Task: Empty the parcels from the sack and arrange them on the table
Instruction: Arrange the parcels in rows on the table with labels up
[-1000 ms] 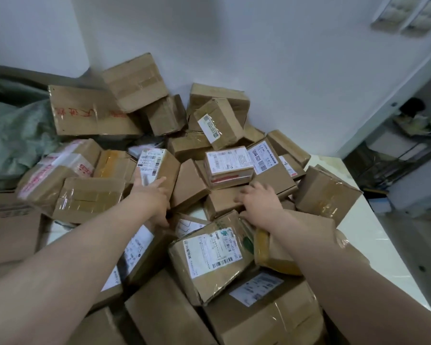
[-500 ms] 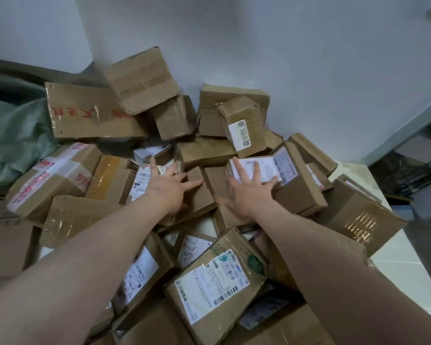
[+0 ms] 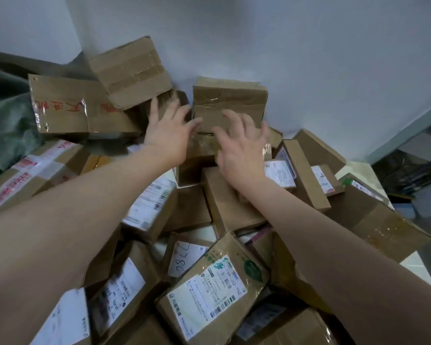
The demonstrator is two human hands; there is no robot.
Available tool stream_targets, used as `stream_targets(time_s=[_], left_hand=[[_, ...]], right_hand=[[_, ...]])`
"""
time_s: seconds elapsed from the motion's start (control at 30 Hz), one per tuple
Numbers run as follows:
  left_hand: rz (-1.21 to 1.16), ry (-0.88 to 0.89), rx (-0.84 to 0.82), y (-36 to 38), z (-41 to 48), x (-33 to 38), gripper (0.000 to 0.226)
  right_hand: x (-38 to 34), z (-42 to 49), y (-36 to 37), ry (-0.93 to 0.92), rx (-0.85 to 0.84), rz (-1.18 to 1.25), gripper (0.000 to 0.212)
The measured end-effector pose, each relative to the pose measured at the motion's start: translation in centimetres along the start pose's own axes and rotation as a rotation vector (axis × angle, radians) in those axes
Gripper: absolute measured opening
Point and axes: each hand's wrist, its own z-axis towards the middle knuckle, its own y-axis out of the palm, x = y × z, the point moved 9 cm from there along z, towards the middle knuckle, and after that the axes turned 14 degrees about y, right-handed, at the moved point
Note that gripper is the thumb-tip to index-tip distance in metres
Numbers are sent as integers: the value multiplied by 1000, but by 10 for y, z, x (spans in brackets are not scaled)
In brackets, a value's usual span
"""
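Left hand point(image 3: 168, 134): spread open, nothing held; fingertips near the taped parcel's left edge.
Right hand point(image 3: 241, 150): splayed open, empty, laid over the parcel's lower front.
Taped parcel point(image 3: 230, 102): just beyond both hands, against the wall, long axis running left-right between them.
Contact: possibly touching; blur prevents certainty.
Sack point(image 3: 8, 120): far left of left hand.
Worktop point(image 3: 419, 267): seen right of right arm.

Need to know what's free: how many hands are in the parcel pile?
2. The left hand is spread open below the tilted taped box; the right hand is open before the box against the wall. Neither grips anything.
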Motion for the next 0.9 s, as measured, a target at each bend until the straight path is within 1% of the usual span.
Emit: stream_targets(time_s=[0.03, 0.1, 0.17, 0.2, 0.27, 0.33, 0.4, 0.5, 0.57, 0.63, 0.7, 0.77, 0.8, 0.83, 0.9], left_hand=[[36, 24, 14, -5, 13, -1, 74], [79, 38, -62, 0, 33, -7, 71], [99, 10, -206, 20, 39, -21, 67], [96, -20, -274, 33, 34, -32, 65], [87, -92, -341, 56, 14, -54, 61], [120, -115, -345, 68, -5, -66, 63], [143, -123, -349, 70, -18, -65, 63], [240, -162, -403, 59, -31, -57, 49], [293, -199, -456, 47, -39, -52, 44], [240, -259, -455, 38, -47, -46, 47], [56, -243, -362, 36, -49, -29, 57], [-190, -85, -272, 41, -49, 9, 60], [-274, 8, -274, 48, -53, 32, 60], [-312, 90, -314, 57, -61, 52, 61], [-279, 193, -449, 80, -85, 77, 63]], right_hand=[[-15, 12, 10, -78, -71, -12, 54], [-23, 31, 45, -127, -305, -125, 55], [-3, 37, 86, -54, -536, -269, 50], [12, 36, 100, 3, -602, -319, 48], [43, 34, 110, 110, -605, -365, 52], [69, 31, 108, 187, -575, -345, 61], [86, 28, 102, 243, -574, -294, 64], [97, 21, 88, 364, -520, -242, 54], [90, 12, 74, 376, -433, -268, 45], [70, -3, 62, 280, -375, -255, 42], [40, -27, 59, 99, -413, -194, 48], [13, -58, 63, -70, -519, -204, 54], [7, -73, 69, -122, -585, -245, 56], [6, -87, 76, -151, -653, -296, 57], [17, -106, 86, -152, -746, -394, 55]])
